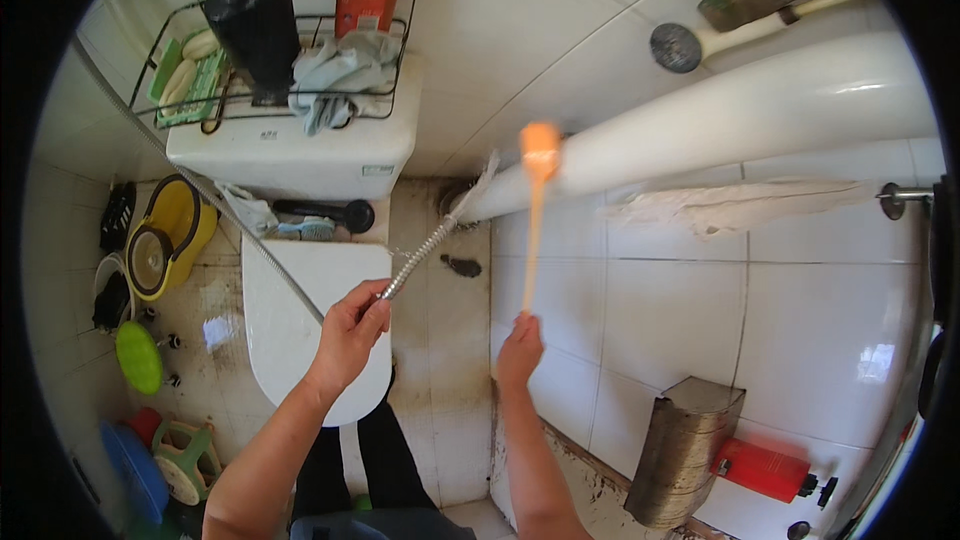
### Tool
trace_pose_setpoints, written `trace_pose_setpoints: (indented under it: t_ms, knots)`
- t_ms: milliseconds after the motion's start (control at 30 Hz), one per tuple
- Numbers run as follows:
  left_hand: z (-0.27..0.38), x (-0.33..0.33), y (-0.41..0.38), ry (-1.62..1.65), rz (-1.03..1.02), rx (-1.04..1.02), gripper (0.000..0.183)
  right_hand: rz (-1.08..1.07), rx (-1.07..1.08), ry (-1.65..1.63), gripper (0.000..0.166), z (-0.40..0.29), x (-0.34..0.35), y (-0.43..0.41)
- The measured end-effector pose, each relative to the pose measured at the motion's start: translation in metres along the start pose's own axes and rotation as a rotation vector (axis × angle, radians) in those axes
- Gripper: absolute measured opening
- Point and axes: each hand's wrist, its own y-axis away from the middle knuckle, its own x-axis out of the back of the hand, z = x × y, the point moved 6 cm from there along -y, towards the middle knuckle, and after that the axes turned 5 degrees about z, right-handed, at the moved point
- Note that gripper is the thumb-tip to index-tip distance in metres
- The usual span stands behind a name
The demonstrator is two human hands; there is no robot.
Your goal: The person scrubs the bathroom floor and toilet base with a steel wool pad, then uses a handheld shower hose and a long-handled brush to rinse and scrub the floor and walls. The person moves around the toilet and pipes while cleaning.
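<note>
My left hand (352,330) grips a flexible metal hose (420,259) above the closed toilet lid (315,300). A whitish spray, apparently water, leaves the hose's end towards the foot of a thick white pipe (675,120). To the right, my right hand (523,349) holds the thin handle of an orange brush (540,150), upright in the picture. The brush head is blurred and lies in front of the pipe; whether they touch, I cannot tell. The toilet tank (300,157) stands beyond the lid, with a wire rack (277,97) on top.
A black pump bottle (255,22), a grey cloth (349,71) and a green soap dish (187,79) are in the rack. At the left stand a yellow mop bucket (169,236) and a green stool (187,457). A metal duct-like piece (686,454) and a red cylinder (761,469) are at lower right.
</note>
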Motion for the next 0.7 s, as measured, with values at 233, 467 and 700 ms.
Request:
trace_pose_setpoints:
  t_ms: [233,467,700]
  knots:
    - [-0.035,-0.002,-0.009,0.05,-0.006,0.072,0.027,-0.243,-0.035,0.361,0.033,0.077,-0.07,-0.025]
    - [-0.052,-0.022,0.01,-0.029,-0.083,0.062,0.024,-0.359,-0.697,-0.623,0.046,0.118,-0.059,0.074]
    - [0.008,-0.076,0.011,-0.154,-0.208,-0.219,0.026,-0.282,-0.67,-1.376,0.037,-0.022,0.003,0.013]
